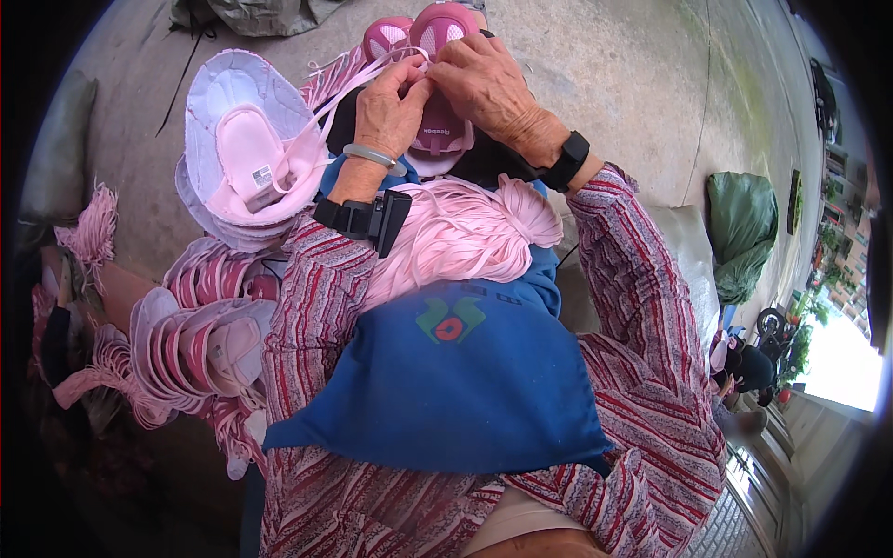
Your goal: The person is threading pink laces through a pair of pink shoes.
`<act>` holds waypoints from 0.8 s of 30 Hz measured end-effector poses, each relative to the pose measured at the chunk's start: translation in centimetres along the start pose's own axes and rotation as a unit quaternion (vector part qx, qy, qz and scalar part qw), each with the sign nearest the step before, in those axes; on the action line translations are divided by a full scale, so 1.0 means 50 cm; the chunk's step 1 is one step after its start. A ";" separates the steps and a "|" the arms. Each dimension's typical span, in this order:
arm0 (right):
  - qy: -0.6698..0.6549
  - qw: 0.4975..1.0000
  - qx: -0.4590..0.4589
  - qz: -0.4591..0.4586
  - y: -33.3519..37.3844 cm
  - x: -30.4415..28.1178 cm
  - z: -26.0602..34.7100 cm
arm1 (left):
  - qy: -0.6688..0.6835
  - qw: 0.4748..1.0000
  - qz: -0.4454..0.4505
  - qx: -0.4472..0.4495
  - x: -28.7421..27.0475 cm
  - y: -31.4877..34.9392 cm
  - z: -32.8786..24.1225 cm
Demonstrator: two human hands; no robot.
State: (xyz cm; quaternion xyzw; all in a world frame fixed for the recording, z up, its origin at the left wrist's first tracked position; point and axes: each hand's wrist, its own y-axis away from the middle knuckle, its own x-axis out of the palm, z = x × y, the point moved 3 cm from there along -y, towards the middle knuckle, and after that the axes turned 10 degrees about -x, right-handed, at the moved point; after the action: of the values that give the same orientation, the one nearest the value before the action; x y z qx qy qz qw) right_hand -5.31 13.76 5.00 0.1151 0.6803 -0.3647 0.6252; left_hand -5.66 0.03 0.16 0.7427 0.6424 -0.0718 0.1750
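Note:
A pink and dark-rose shoe upper (445, 30) lies across my lap at the top middle, its dark-rose tongue (441, 123) toward me. Over it, my left hand (391, 104) and my right hand (486, 86) meet, fingertips pinched together on a pale pink shoelace (374, 71). The lace trails from the fingers down to the left. Exactly where it passes at the upper is hidden by my fingers. Below my wrists, a thick bundle of pale pink laces (456, 232) rests on my blue apron (465, 381).
To my left stands a stack of pale shoe uppers (244, 153), with more nested uppers (191, 349) below it. A lace bundle (91, 228) hangs at the far left. Green sacking (742, 237) and a person (744, 367) are at the right on the concrete floor (623, 84).

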 end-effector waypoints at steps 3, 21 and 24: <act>-0.039 0.999 0.011 -0.027 -0.006 -0.018 -0.009 | 0.129 0.991 0.038 -0.021 0.011 0.000 0.013; -0.089 0.947 0.308 0.023 -0.004 0.033 -0.009 | -0.275 0.956 -0.016 0.099 0.012 -0.020 -0.019; -0.102 0.942 0.318 -0.009 0.005 0.042 -0.005 | -0.295 0.950 0.050 0.090 -0.008 -0.038 -0.019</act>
State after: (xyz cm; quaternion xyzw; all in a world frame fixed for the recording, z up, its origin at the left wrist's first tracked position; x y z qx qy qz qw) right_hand -5.77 13.49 2.92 0.2645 0.4625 -0.5775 0.6186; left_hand -7.71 0.23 0.84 0.7325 0.5145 -0.3367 0.2922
